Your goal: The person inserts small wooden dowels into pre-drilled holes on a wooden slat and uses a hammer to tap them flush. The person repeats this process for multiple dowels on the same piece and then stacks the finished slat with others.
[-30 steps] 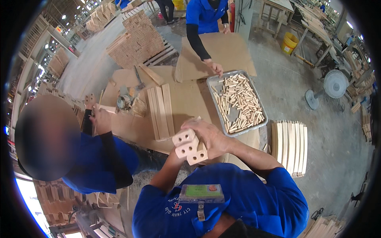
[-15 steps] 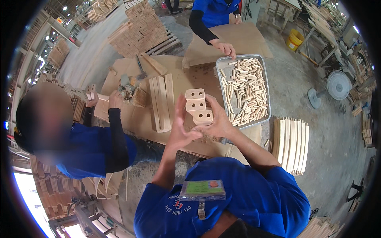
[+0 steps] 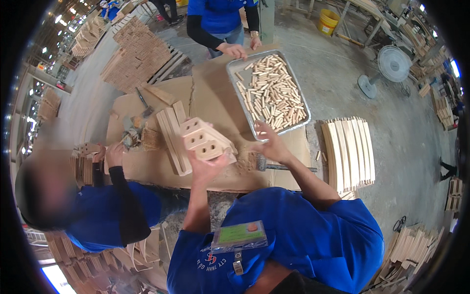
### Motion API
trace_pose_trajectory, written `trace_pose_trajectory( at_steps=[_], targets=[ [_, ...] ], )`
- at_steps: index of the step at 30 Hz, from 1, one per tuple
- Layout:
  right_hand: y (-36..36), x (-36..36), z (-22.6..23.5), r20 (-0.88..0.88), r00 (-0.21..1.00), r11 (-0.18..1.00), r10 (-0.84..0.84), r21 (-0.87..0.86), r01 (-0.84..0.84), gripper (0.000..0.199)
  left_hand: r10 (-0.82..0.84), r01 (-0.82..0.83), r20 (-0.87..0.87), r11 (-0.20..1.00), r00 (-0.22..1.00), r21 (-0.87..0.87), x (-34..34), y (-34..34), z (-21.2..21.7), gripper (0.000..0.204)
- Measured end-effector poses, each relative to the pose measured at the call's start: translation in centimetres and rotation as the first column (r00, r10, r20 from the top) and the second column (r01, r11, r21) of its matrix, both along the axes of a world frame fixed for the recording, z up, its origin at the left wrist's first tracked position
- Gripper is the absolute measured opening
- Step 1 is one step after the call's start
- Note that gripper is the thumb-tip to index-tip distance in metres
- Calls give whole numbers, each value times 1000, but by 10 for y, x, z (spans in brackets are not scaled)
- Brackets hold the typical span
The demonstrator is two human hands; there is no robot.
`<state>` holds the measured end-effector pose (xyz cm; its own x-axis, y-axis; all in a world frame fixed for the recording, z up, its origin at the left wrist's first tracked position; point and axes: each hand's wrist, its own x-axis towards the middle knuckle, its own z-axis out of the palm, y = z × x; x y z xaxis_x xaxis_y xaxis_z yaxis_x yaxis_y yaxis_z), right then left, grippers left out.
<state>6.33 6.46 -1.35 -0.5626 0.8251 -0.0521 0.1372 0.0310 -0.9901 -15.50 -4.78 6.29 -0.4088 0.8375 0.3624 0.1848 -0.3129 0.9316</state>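
My left hand (image 3: pixel 207 167) grips a bundle of wooden bars (image 3: pixel 204 139), their ends tilted up toward me. Each of the three rounded ends shows two drilled holes. My right hand (image 3: pixel 272 147) holds nothing; its fingers are spread at the near edge of a metal tray (image 3: pixel 307 119). Many short wooden dowels (image 3: pixel 276 90) lie loose in that tray. Just below my right hand, a hammer (image 3: pixel 264 164) rests on the cardboard-covered table, its handle pointing right under my forearm.
More wooden bars (image 3: pixel 172 142) lie on the cardboard (image 3: pixel 215 83) left of my bundle. A second hammer (image 3: pixel 145 106) is farther left. One co-worker (image 3: pixel 220 24) touches the tray's far side; another (image 3: pixel 112 210) works at my left. Curved slats (image 3: pixel 347 154) are stacked right of the table.
My right hand has let go of the bars and moved right to the tray's near edge. My left hand keeps the bundle, now tilted. The view has shifted, uncovering the near hammer.
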Motion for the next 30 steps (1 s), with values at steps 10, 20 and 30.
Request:
trace_pose_trajectory(
  at_steps=[10,20,30],
  targets=[
    [20,120,-109,312,839,822,-446,-227,522,41,169,-172,62,984,984,46,25,-10,-10,81],
    [-4,81,-97,509,818,885,-267,465,0,33,164,-165,-72,986,984,-14,32,-12,-36,114],
    [65,73,-86,596,714,794,-368,601,-92,39,77,-88,-117,992,990,-93,17,-9,-34,78]
  ],
)
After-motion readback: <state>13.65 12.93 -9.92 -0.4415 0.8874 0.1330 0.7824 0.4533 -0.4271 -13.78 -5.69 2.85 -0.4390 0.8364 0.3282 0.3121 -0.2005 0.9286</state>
